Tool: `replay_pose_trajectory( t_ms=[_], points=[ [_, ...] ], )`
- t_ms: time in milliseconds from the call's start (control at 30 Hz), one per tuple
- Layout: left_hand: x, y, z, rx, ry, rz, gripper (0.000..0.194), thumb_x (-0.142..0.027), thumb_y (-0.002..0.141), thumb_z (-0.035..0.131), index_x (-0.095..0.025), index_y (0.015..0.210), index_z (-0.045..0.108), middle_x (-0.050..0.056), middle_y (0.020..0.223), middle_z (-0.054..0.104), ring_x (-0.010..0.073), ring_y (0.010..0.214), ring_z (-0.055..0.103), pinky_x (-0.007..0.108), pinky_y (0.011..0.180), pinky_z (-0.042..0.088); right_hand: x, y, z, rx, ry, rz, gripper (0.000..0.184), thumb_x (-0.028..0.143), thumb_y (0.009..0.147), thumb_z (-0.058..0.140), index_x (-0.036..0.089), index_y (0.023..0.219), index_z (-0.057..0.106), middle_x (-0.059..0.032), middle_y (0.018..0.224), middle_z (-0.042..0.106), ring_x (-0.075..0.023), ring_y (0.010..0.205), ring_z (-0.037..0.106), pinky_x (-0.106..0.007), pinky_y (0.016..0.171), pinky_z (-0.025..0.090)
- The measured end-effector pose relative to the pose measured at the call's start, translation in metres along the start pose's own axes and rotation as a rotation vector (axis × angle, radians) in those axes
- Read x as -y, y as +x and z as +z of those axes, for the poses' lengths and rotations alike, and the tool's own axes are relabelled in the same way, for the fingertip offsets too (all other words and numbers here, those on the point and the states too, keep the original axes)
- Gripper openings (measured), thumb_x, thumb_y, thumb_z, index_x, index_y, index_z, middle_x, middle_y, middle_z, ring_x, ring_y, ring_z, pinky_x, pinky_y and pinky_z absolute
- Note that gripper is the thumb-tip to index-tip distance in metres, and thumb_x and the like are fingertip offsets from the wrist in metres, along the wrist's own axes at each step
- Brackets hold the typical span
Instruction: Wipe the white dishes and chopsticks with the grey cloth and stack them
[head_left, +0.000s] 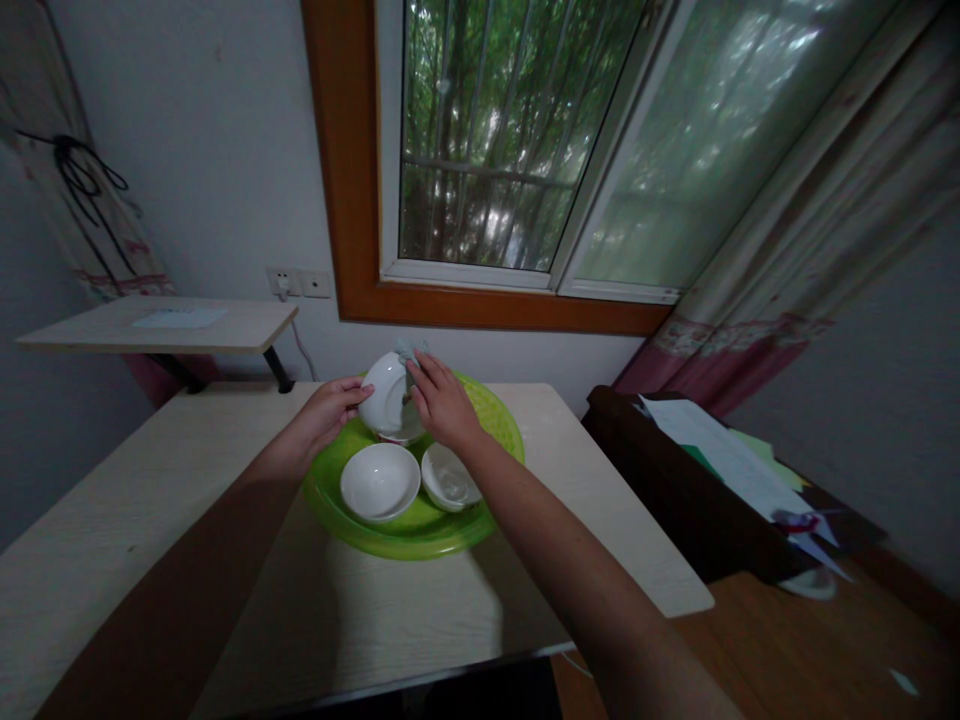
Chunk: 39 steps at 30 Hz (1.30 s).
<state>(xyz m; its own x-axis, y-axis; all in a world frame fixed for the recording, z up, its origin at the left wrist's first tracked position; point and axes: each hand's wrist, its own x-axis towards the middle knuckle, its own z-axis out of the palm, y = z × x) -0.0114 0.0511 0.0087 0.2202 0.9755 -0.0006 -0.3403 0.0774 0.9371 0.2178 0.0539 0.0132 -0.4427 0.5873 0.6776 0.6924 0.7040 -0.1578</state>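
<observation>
Tilted up over a green plastic basin (409,547) is a white bowl (384,398), its inside facing me. My left hand (339,405) pinches the bowl's left rim between thumb and fingers. A pale bluish cloth (409,350) is under the fingers of my right hand (444,398), pressed against the bowl's right side and rim. Part of the cloth is hidden by that hand. Two more white bowls sit upright in the basin: one at the front left (380,482), and a smaller one (450,480) partly covered by my right forearm.
The basin rests on a pale wooden table (600,520). A small raised shelf (165,325) stands at the table's back left. Behind is a window (487,150) with a brown frame. To the right, papers (720,455) lie on a dark piece of furniture (637,480).
</observation>
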Motion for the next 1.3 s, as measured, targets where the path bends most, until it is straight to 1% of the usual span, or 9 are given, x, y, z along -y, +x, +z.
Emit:
replay_pose_trajectory(
  t_ms=[200,367,467,733,800,967,1100,1200,1300],
  points=[
    [0.002,0.001,-0.002,0.023,-0.042,0.031,0.032,-0.023,0.073,0.081,-0.015,0.103,0.071,0.008,0.09,0.075,0.016,0.07,0.067,0.027,0.069,0.055,0.016,-0.001,-0.004,0.088,0.009,-0.21,0.053,0.024,0.099,0.05,0.025,0.151,0.042,-0.0061,0.16,0.038,-0.025,0.152,0.025,-0.051,0.122,0.029],
    [0.006,0.006,-0.01,-0.082,0.007,0.08,0.029,-0.025,0.071,0.083,-0.014,0.096,0.072,0.007,0.089,0.073,0.0148,0.076,0.067,0.024,0.07,0.053,0.001,-0.001,0.007,0.008,0.0,0.005,0.053,0.023,0.099,0.048,0.023,0.152,0.042,-0.0087,0.16,0.038,-0.0258,0.151,0.029,-0.051,0.122,0.031],
    [0.008,0.009,-0.014,-0.104,0.023,0.096,0.032,-0.028,0.071,0.083,-0.014,0.097,0.071,0.006,0.093,0.072,0.0138,0.079,0.066,0.023,0.072,0.053,-0.005,-0.004,0.011,0.046,0.018,0.041,0.052,0.026,0.101,0.046,0.021,0.152,0.041,-0.0108,0.161,0.036,-0.026,0.15,0.03,-0.052,0.122,0.031],
    [0.011,0.013,-0.015,-0.17,-0.046,0.131,0.034,-0.014,0.064,0.082,-0.015,0.095,0.069,0.006,0.089,0.073,0.0149,0.079,0.066,0.024,0.072,0.052,0.013,-0.008,0.018,0.242,0.087,-0.271,0.055,0.026,0.099,0.049,0.022,0.153,0.039,-0.0084,0.162,0.034,-0.0237,0.149,0.031,-0.047,0.122,0.032],
    [0.01,0.012,-0.014,-0.171,-0.032,0.12,0.035,-0.016,0.064,0.082,-0.014,0.096,0.069,0.007,0.09,0.073,0.0155,0.08,0.066,0.024,0.073,0.052,0.01,-0.008,0.02,0.251,0.089,-0.238,0.053,0.027,0.1,0.048,0.022,0.152,0.041,-0.0086,0.161,0.036,-0.0239,0.148,0.034,-0.047,0.121,0.033],
    [0.009,0.008,-0.012,-0.203,0.016,0.106,0.038,-0.025,0.066,0.083,-0.012,0.098,0.068,0.008,0.095,0.072,0.0156,0.085,0.066,0.025,0.077,0.052,0.0,-0.01,0.018,0.241,0.043,-0.009,0.045,0.032,0.102,0.046,0.014,0.141,0.056,-0.0161,0.152,0.048,-0.0262,0.14,0.046,-0.045,0.118,0.037],
    [0.011,0.01,-0.015,-0.197,0.008,0.099,0.037,-0.025,0.067,0.083,-0.012,0.098,0.068,0.007,0.095,0.071,0.0156,0.084,0.066,0.026,0.078,0.053,0.006,-0.01,0.009,0.274,0.091,-0.03,0.04,0.035,0.103,0.043,0.016,0.13,0.066,-0.0127,0.141,0.06,-0.0236,0.131,0.055,-0.041,0.115,0.041],
    [0.013,0.013,-0.019,-0.161,-0.012,0.094,0.035,-0.023,0.068,0.082,-0.011,0.098,0.068,0.007,0.095,0.071,0.0157,0.084,0.066,0.026,0.079,0.053,0.01,-0.009,0.007,0.294,0.142,-0.141,0.041,0.034,0.103,0.043,0.018,0.136,0.061,-0.0091,0.149,0.054,-0.0217,0.137,0.05,-0.04,0.118,0.037],
    [0.014,0.015,-0.02,-0.149,-0.021,0.089,0.032,-0.021,0.07,0.081,-0.011,0.098,0.069,0.008,0.095,0.071,0.0151,0.082,0.066,0.025,0.077,0.054,0.007,-0.007,0.012,0.286,0.096,-0.109,0.049,0.036,0.103,0.042,0.015,0.146,0.051,-0.0116,0.158,0.041,-0.0235,0.145,0.04,-0.042,0.121,0.032]
  ],
)
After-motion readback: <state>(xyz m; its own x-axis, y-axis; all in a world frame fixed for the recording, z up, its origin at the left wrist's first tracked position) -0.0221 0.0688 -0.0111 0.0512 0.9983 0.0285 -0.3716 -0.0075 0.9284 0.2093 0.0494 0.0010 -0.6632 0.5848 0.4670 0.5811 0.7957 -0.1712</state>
